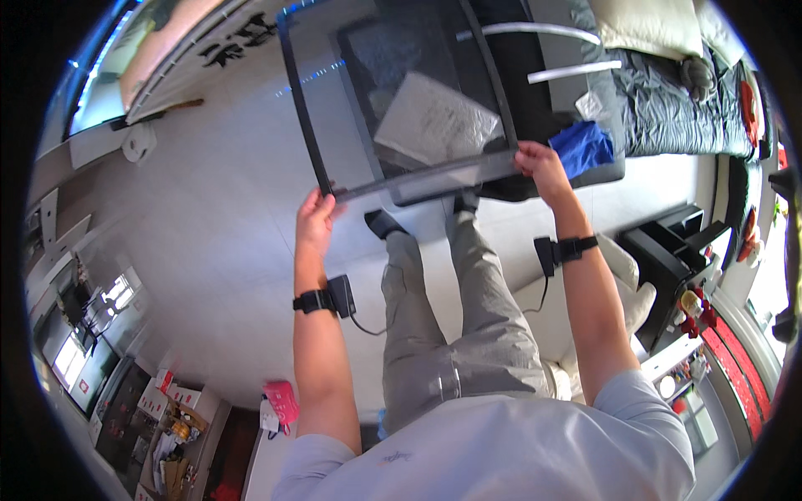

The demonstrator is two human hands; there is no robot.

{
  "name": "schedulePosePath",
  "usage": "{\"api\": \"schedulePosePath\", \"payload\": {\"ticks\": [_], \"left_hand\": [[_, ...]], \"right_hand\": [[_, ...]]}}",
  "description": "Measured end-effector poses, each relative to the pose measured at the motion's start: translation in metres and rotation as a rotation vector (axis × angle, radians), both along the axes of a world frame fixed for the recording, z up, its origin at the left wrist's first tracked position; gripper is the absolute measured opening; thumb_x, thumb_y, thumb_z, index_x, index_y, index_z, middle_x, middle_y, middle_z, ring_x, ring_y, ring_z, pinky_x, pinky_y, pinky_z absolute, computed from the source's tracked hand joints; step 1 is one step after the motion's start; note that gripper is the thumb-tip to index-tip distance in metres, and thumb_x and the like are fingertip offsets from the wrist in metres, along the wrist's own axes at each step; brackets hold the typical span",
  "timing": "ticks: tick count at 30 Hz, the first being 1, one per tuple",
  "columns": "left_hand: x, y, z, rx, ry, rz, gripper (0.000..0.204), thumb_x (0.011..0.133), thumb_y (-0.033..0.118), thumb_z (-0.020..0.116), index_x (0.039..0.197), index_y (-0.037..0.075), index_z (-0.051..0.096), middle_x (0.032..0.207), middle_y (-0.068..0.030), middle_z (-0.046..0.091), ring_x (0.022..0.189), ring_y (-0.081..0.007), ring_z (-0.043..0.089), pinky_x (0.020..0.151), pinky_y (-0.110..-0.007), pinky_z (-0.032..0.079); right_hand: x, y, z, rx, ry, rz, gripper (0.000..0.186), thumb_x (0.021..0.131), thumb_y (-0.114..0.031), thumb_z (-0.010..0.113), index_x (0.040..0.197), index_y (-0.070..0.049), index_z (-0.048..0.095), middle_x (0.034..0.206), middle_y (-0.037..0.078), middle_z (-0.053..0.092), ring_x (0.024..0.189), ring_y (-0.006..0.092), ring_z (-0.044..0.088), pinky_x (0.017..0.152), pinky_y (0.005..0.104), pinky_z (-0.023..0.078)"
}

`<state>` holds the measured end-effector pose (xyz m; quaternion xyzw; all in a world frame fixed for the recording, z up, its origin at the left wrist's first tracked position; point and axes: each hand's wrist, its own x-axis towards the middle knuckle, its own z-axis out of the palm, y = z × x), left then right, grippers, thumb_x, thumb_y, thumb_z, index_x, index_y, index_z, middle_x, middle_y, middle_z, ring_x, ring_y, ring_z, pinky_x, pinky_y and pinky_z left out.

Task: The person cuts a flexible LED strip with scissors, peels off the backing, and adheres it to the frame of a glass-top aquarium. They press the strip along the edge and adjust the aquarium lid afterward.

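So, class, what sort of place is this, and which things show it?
Probably a home, perhaps a living room or bedroom: a cream cushion and a wrinkled grey cover suggest it.

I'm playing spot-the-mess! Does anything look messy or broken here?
The blue cloth looks messy: it's bunched up, not folded, on the black surface, seen just beside the right hand. The dark frame in both hands shows no clear damage.
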<state>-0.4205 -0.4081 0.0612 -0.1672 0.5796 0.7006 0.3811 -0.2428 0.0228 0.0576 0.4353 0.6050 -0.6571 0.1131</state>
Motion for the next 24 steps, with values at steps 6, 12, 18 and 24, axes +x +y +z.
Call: {"api": "schedulePosePath", "payload": {"ticks": [6,12,18,24], "left_hand": [[0.010,-0.006,0.065,0.006,0.008,0.006,0.033,0.096,0.005,0.059,0.128,-0.001,0.057,0.112,-0.0072,0.066,0.104,-0.0169,0.064,0.088,-0.033,0.056],[0.031,-0.018,0.152,0.034,0.053,-0.041,0.036,0.096,0.005,0.057,0.131,-0.001,0.055,0.117,-0.0091,0.065,0.110,-0.0191,0.062,0.091,-0.034,0.054],[0.056,-0.035,0.264,0.045,0.206,-0.056,0.037,0.095,0.006,0.059,0.131,-0.003,0.055,0.115,-0.0126,0.067,0.108,-0.0199,0.064,0.089,-0.032,0.052],[0.101,-0.049,0.345,0.097,0.279,0.075,0.032,0.090,-0.001,0.059,0.123,-0.001,0.059,0.115,-0.0143,0.066,0.110,-0.0251,0.063,0.094,-0.039,0.054]], "right_hand": [[0.016,-0.013,0.044,-0.080,-0.058,-0.156,0.023,0.091,-0.016,0.067,0.111,-0.007,0.069,0.088,-0.003,0.068,0.077,0.0096,0.059,0.069,0.0268,0.042],[0.045,-0.022,0.093,-0.104,-0.072,-0.200,0.027,0.089,-0.010,0.065,0.115,-0.005,0.067,0.088,-0.001,0.067,0.079,0.0123,0.062,0.069,0.0285,0.044],[0.066,-0.020,0.177,-0.385,0.197,-0.085,0.007,0.094,-0.013,0.060,0.097,-0.009,0.065,0.082,-0.003,0.061,0.075,0.0116,0.058,0.069,0.0284,0.046],[0.059,-0.018,0.252,-0.286,0.401,0.162,0.010,0.097,-0.013,0.058,0.099,-0.006,0.065,0.084,-0.005,0.059,0.079,0.0069,0.054,0.072,0.0242,0.043]]}}
